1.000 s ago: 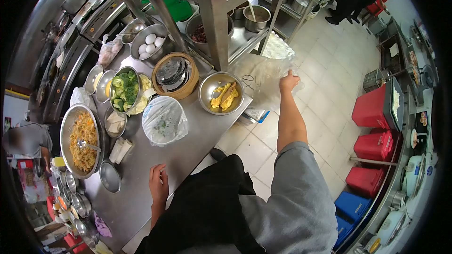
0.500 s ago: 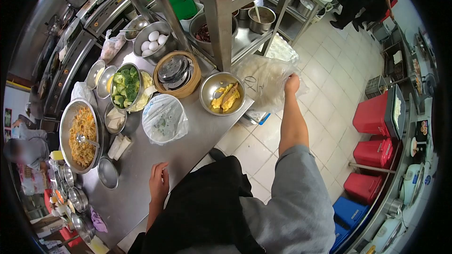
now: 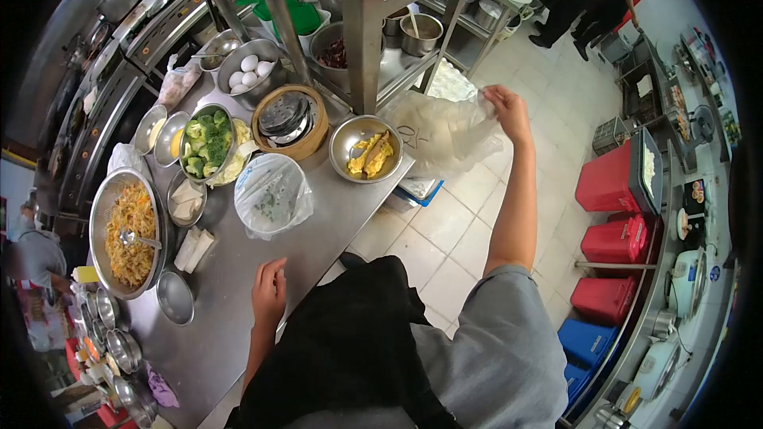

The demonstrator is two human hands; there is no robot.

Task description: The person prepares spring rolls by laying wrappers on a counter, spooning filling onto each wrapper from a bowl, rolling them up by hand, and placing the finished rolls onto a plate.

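My right hand (image 3: 509, 111) pinches the top edge of a large clear plastic bag (image 3: 445, 135) with dark marker writing on it. The bag hangs beside the table's far corner, its pale contents too blurred to name. Near the front edge of the steel table (image 3: 230, 310), my left hand (image 3: 269, 294) holds nothing, its fingers loosely stretched. Closest to the bag is a metal bowl (image 3: 343, 166) of yellow food with a browner piece. Between that bowl and my left hand stands a round container (image 3: 274, 198) covered with a clear plastic bag.
A bamboo steamer (image 3: 318, 131) with metal lids, a bowl of eggs (image 3: 250, 71), a bowl of broccoli (image 3: 208, 143) and a colander of noodles (image 3: 131, 238) crowd the table. A steel shelf post (image 3: 362, 39) rises behind. Red bins (image 3: 608, 178) line the right; two people stand far off.
My right hand has risen and moved slightly right, pulling the bag's edge up. The left hand stays by the table edge. The whole view has shifted a little.
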